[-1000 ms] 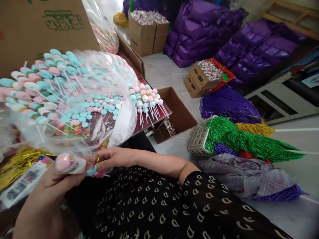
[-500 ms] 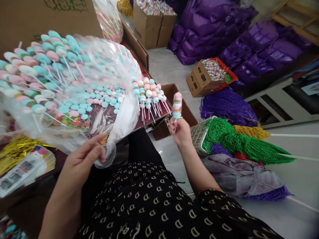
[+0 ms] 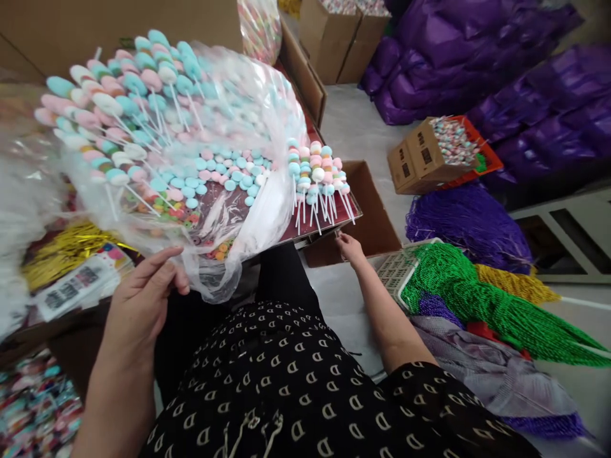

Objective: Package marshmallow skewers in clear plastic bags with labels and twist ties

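Note:
My left hand (image 3: 147, 286) is by the table's near edge, index finger stretched out and the others loosely bent, with nothing in it. It is just left of the clear plastic bag (image 3: 217, 283). My right hand (image 3: 351, 248) is over the near rim of an open cardboard box (image 3: 377, 219), its fingertips drawn together; what they hold, if anything, I cannot make out. Above that hand, several marshmallow skewers (image 3: 317, 168) lie in a row at the table corner. More marshmallow skewers (image 3: 128, 95) are heaped in the bag, behind loose pink and blue marshmallows (image 3: 191, 184).
Gummy rings (image 3: 222, 249), gold tinsel (image 3: 76, 245) and printed cards (image 3: 79, 283) are on the table. At lower left is a pile of wrapped candy (image 3: 38, 401). To the right stand a basket (image 3: 396, 273) with green beaded strands (image 3: 458, 292) and a filled carton (image 3: 420, 159).
My right hand has lowered towards the cardboard box, and the wrapped marshmallow skewer it held upright is out of sight. My left hand has moved slightly away from the bag. The view has shifted left.

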Motion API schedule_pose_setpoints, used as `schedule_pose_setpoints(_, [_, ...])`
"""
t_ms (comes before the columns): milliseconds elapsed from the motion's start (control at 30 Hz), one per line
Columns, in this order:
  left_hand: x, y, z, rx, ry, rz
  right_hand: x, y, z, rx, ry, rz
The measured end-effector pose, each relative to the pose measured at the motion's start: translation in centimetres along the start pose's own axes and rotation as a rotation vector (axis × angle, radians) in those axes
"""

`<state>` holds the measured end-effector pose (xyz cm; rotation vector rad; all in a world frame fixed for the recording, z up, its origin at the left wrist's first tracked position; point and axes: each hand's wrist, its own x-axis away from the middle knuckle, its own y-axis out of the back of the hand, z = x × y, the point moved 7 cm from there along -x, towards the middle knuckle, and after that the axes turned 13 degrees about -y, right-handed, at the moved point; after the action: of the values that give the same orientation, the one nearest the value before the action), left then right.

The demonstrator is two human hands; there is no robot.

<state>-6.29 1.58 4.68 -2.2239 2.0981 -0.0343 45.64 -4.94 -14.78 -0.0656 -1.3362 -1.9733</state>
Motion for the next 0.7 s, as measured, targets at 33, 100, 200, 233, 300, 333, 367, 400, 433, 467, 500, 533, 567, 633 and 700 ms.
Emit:
schedule_pose_setpoints(33, [0.1,0.3,0.1,-0.004,0.012,-0.012,0.1,-1.0,-0.2,0.069,-0.012,0.021])
schedule_pose_setpoints(100, [0.3,0.9,0.2,-0.010,0.030,-0.027,0.3,-2.4,-1.0,0.185,-0.065,0.046])
schedule_pose_setpoints(200, [0.5,1.7,0.1,-0.011,0.024,-0.058,0.1,-3.4,-2.3,0.356,-0.144,0.092])
schedule_pose_setpoints(233, [0.6,2.0,0.1,-0.012,0.018,-0.065,0.0,-3.4,-2.7,0.407,-0.169,0.104])
schedule_pose_setpoints(300, [0.8,2.4,0.1,-0.014,0.007,-0.073,-0.2,-3.0,-3.7,0.494,-0.207,0.114])
schedule_pose_setpoints(333, [0.9,2.5,0.1,-0.014,0.006,-0.075,-0.3,-2.5,-4.3,0.529,-0.222,0.115])
schedule_pose_setpoints(367, [0.9,2.7,0.2,-0.013,0.007,-0.078,-0.2,-2.0,-4.8,0.560,-0.232,0.115])
schedule_pose_setpoints(400, [1.0,2.9,0.3,-0.012,0.009,-0.083,-0.1,-1.4,-5.5,0.589,-0.238,0.116])
schedule_pose_setpoints(433, [1.1,3.1,0.4,-0.009,0.011,-0.087,0.2,-0.7,-6.2,0.616,-0.242,0.119])
schedule_pose_setpoints(467, [1.1,3.2,0.5,-0.005,0.013,-0.089,0.7,-0.1,-7.0,0.643,-0.244,0.125])
schedule_pose_setpoints(500, [1.1,3.4,0.6,0.001,0.013,-0.093,1.2,0.4,-7.7,0.669,-0.244,0.132])
schedule_pose_setpoints(533, [1.0,3.6,0.7,0.008,0.011,-0.099,1.9,0.8,-8.5,0.695,-0.244,0.140])
schedule_pose_setpoints(567, [0.9,3.9,0.8,0.016,0.008,-0.107,2.6,1.1,-9.3,0.719,-0.244,0.150])
schedule_pose_setpoints(633, [0.7,4.4,0.9,0.036,0.000,-0.133,4.3,1.2,-10.7,0.764,-0.246,0.172])
schedule_pose_setpoints(700, [0.4,5.0,1.0,0.057,-0.015,-0.165,6.0,0.7,-11.8,0.798,-0.244,0.195])
